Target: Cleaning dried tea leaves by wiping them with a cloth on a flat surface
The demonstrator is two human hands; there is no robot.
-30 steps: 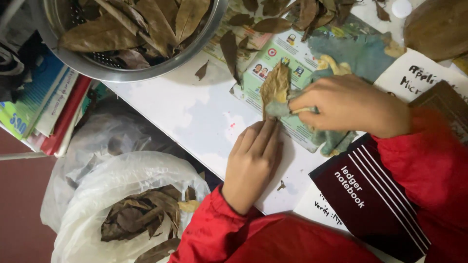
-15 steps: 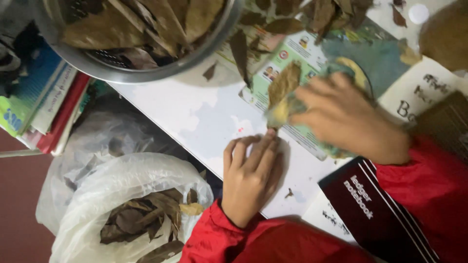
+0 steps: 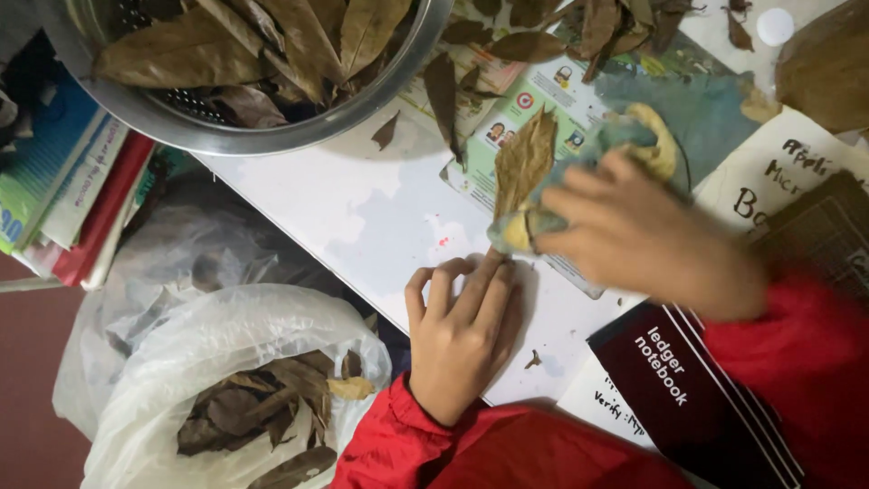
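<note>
A dry brown leaf [image 3: 523,163] lies on the white table [image 3: 362,217], its stem end pinned under the fingertips of my left hand [image 3: 462,335]. My right hand [image 3: 643,235], blurred with motion, grips a blue-green cloth [image 3: 625,136] and presses it on the lower part of the leaf. Both arms wear red sleeves.
A metal colander [image 3: 272,127] full of dry leaves stands at the top left. Below the table's edge a white plastic bag [image 3: 226,380] holds more leaves. A dark notebook [image 3: 688,398], printed papers [image 3: 534,100], loose leaves and stacked books [image 3: 63,199] lie around.
My right hand has slid the cloth up and right along the leaf. My left hand shifted slightly, its fingers curling at the leaf's stem.
</note>
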